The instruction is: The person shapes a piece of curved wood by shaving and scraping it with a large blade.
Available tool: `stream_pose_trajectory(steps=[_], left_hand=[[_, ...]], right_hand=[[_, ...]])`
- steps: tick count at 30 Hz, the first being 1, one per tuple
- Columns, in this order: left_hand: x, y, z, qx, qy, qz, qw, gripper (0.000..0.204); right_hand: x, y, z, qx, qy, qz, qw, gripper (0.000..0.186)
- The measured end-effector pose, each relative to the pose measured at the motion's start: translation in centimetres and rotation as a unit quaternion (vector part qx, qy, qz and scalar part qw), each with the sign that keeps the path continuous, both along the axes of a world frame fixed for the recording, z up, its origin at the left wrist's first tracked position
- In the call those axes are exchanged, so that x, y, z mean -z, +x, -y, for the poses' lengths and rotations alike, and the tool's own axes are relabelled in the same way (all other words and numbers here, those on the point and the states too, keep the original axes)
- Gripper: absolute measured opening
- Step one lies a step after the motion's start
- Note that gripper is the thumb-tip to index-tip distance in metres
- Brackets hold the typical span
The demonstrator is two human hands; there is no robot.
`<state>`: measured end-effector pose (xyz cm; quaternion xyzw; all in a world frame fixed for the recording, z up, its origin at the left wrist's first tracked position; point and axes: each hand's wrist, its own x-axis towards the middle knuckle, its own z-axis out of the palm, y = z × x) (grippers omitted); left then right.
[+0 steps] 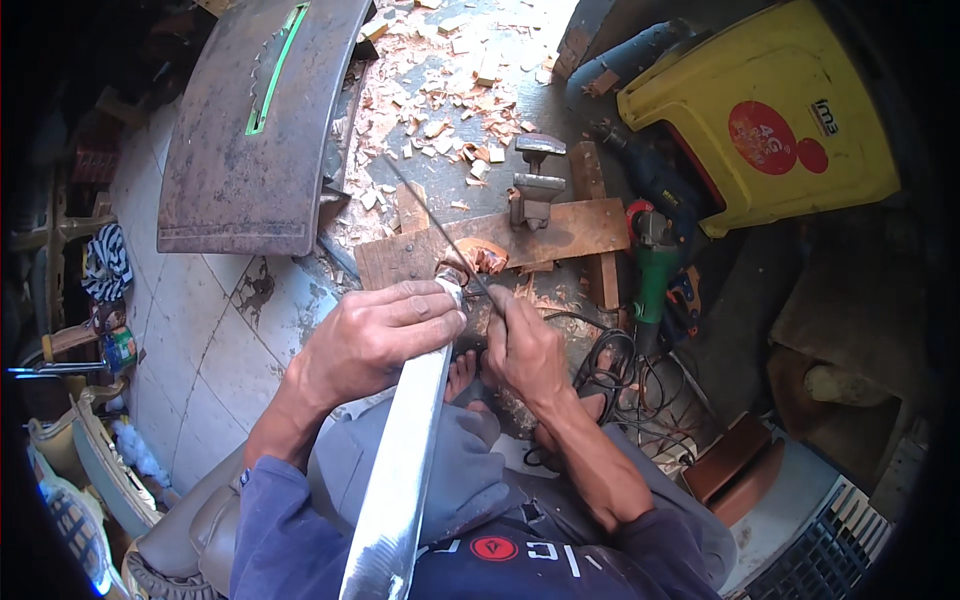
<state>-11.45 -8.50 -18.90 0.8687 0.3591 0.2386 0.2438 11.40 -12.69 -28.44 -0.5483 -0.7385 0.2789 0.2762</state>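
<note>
A long, shiny metal blade [410, 460] runs from my lap up to a curved, reddish-brown wooden handle [487, 255]. My left hand [385, 335] is closed over the blade close to that handle. Pinched in the fingers of my right hand [527, 345] is a thin dark rod that looks like a slim file [425, 205]. It slants up and to the left, crossing beside the handle's near end; whether it touches is unclear. Beneath the handle lies a wooden board [390, 262], with a small metal vise [538, 190] standing on it.
A rusty saw table [215, 190] with a green-edged blade slot stands at the left. Wood chips [430, 100] litter the floor ahead. To the right are a green angle grinder [652, 275], tangled cords [625, 380], a dark drill [655, 180] and a yellow plastic stool [860, 175].
</note>
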Motion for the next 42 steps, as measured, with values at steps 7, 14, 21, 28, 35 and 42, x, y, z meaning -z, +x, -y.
stream_pose_trajectory(steps=[7, 14, 21, 28, 35, 42], left_hand=[[-0.3, 0.0, 0.0, 0.001, -0.016, -0.005, 1.0, 0.031], [-0.1, -0.1, 0.1, -0.003, -0.013, -0.004, 1.0, 0.03], [-0.1, 0.0, 0.3, -0.003, -0.018, 0.007, 1.0, 0.031], [-0.3, 0.1, 0.4, 0.009, -0.014, -0.002, 1.0, 0.029], [-0.3, 0.0, 0.7, 0.008, -0.019, -0.002, 1.0, 0.03], [-0.5, 0.2, 0.8, 0.003, -0.018, -0.008, 1.0, 0.029]], right_hand=[[-1.5, -0.8, 0.4, 0.014, 0.013, -0.033, 0.999, 0.036], [-2.0, -0.7, -1.3, 0.017, -0.061, -0.097, 0.993, 0.03], [0.5, 0.1, -0.8, 0.0, -0.083, 0.026, 0.996, 0.034], [0.0, -0.5, -0.3, 0.005, -0.057, 0.101, 0.993, 0.034], [-0.7, -0.8, -0.3, 0.0, -0.028, 0.062, 0.998, 0.041], [-2.2, -1.0, -0.5, -0.003, 0.046, -0.006, 0.999, 0.036]])
